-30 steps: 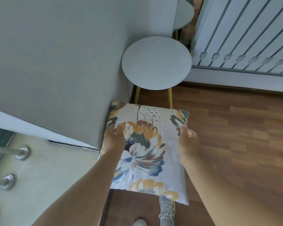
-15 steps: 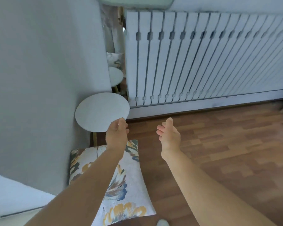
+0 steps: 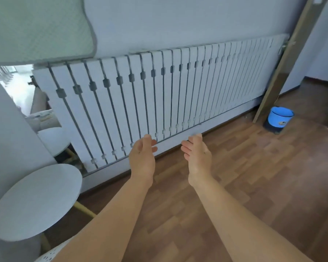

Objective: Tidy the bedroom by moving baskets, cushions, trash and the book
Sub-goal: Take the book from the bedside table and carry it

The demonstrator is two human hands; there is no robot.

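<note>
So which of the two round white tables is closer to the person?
The big one at lower left, beside the left forearm. The other table stands farther back along the wall, looks smaller, and is partly hidden by the wall corner.

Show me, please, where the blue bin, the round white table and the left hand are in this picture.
blue bin (image 3: 280, 118), head view, on its front wall.
round white table (image 3: 36, 203), head view, on the middle of its top.
left hand (image 3: 142, 154), head view, on the palm.

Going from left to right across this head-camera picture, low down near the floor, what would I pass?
Round white table → left hand → right hand → wooden door frame → blue bin.
</note>
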